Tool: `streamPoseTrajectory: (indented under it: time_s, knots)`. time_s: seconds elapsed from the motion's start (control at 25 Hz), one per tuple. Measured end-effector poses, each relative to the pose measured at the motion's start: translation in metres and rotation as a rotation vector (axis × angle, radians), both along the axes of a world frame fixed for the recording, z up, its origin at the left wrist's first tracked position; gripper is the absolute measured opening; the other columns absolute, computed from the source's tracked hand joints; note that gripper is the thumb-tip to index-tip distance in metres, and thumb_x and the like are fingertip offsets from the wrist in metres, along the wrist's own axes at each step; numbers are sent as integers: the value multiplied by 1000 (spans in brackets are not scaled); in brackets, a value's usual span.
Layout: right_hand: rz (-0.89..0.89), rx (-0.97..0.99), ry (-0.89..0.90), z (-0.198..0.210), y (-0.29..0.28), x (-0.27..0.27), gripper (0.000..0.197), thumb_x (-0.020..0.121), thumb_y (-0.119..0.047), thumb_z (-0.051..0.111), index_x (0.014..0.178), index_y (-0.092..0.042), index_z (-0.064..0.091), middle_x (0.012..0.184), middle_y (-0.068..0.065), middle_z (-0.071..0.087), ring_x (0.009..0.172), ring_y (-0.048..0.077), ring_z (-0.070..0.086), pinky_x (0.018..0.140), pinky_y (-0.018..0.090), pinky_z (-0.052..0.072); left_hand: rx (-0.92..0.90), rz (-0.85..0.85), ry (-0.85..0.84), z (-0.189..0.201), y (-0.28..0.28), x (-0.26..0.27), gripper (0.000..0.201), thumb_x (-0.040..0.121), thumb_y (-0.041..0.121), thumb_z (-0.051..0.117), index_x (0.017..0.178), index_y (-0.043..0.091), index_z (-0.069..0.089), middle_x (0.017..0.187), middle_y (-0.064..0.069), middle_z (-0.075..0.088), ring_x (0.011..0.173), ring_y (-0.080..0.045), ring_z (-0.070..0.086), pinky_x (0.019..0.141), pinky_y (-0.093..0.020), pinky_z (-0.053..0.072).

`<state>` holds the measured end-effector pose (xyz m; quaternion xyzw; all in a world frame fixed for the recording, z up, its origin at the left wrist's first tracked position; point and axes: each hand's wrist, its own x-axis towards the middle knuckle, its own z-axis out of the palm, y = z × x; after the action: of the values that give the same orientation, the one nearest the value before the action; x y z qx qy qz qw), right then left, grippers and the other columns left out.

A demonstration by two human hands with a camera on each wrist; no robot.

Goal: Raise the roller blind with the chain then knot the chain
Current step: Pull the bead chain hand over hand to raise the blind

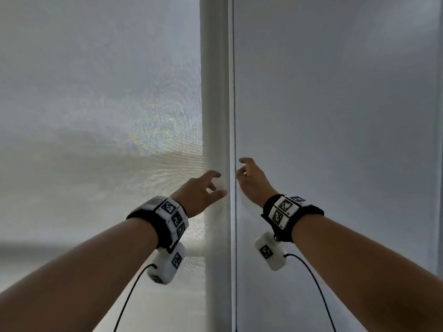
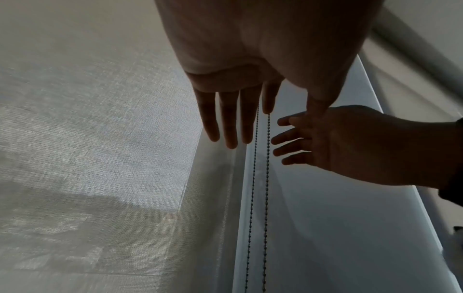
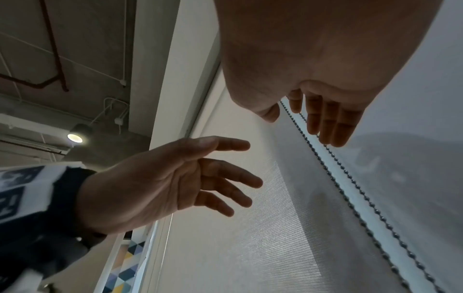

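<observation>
A dark beaded chain [image 1: 235, 116] hangs straight down as a double strand [image 2: 267, 178] between two lowered roller blinds, a translucent mesh one [image 1: 96, 116] on the left and a plain pale one [image 1: 335, 116] on the right. My left hand [image 1: 213, 185] reaches up just left of the chain, fingers spread and straight [image 2: 228, 119], holding nothing. My right hand [image 1: 242, 170] is raised just right of the chain. In the right wrist view the chain [image 3: 350, 188] runs between its thumb and its straight fingers [image 3: 325, 123], which are not closed round it.
A white vertical window post [image 1: 213, 92] stands between the blinds, just left of the chain. A bare concrete ceiling with pipes and a lit lamp [image 3: 74, 137] shows in the right wrist view. Black cables hang from both wrist cameras.
</observation>
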<state>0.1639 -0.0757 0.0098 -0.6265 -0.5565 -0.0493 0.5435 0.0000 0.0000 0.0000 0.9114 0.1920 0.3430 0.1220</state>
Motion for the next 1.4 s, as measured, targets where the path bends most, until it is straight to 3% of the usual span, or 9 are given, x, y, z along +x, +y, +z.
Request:
streamPoseTrajectory:
  time_s: [0.2, 0.36, 0.56, 0.72, 1.04, 1.12, 1.2, 1.28, 1.4]
  knots:
    - [75, 55, 189, 0, 41, 7, 45, 97, -39, 43, 133, -11, 45, 110, 8, 63, 104, 25, 61, 97, 45, 48, -65, 34, -75, 5, 18, 7, 44, 85, 47, 55, 124, 27, 50, 88, 6, 67, 80, -14, 61, 77, -27, 43]
    - [234, 174, 403, -7, 63, 8, 27, 101, -36, 38, 108, -16, 53, 84, 5, 61, 71, 19, 59, 72, 40, 53, -114, 33, -155, 7, 30, 19, 43, 83, 53, 54, 119, 29, 53, 89, 0, 71, 87, -19, 66, 85, -35, 50]
    - [133, 327, 383, -19, 71, 10, 33, 103, -30, 32, 85, -14, 55, 75, -5, 54, 67, 10, 51, 68, 28, 45, -140, 32, -168, 6, 31, 36, 39, 88, 49, 49, 120, 26, 53, 94, -1, 72, 84, -14, 68, 76, -32, 49]
    - [73, 410, 249, -23, 67, 12, 41, 103, -24, 33, 63, -20, 33, 60, -7, 37, 54, 6, 34, 53, 18, 29, -206, 2, -199, 2, 30, 48, 37, 90, 46, 45, 118, 24, 55, 97, -1, 71, 82, -13, 68, 73, -28, 49]
    - [140, 503, 300, -42, 58, 11, 39, 101, -20, 33, 63, -17, 36, 58, -5, 36, 55, 9, 36, 57, 28, 34, -367, -102, -264, -3, 17, 62, 41, 94, 42, 35, 112, 16, 61, 97, -3, 72, 89, -21, 69, 87, -43, 53]
    - [176, 491, 307, -59, 59, 7, 39, 101, -22, 33, 64, -24, 44, 58, -12, 43, 54, 2, 42, 58, 24, 38, -404, -141, -302, -4, 14, 63, 43, 95, 43, 34, 111, 15, 63, 99, -5, 72, 90, -20, 69, 88, -43, 53]
    - [190, 452, 331, -83, 62, 5, 36, 98, -35, 33, 67, -31, 50, 59, -14, 47, 55, 7, 44, 58, 30, 39, -452, -178, -320, -5, 11, 67, 44, 95, 43, 33, 108, 13, 64, 101, -7, 73, 92, -22, 69, 89, -43, 52]
    - [182, 419, 368, -105, 61, 3, 36, 93, -44, 33, 60, -35, 46, 56, -12, 41, 55, 14, 38, 57, 35, 36, -541, -205, -337, -7, 4, 72, 44, 96, 40, 33, 106, 10, 64, 103, -10, 72, 95, -27, 68, 91, -43, 50]
    - [154, 362, 399, -138, 55, -1, 38, 94, -41, 34, 57, -35, 36, 57, -6, 33, 56, 18, 30, 57, 38, 30, -708, -270, -399, -8, -8, 83, 47, 98, 37, 32, 110, 2, 61, 105, -17, 70, 96, -34, 67, 90, -41, 50]
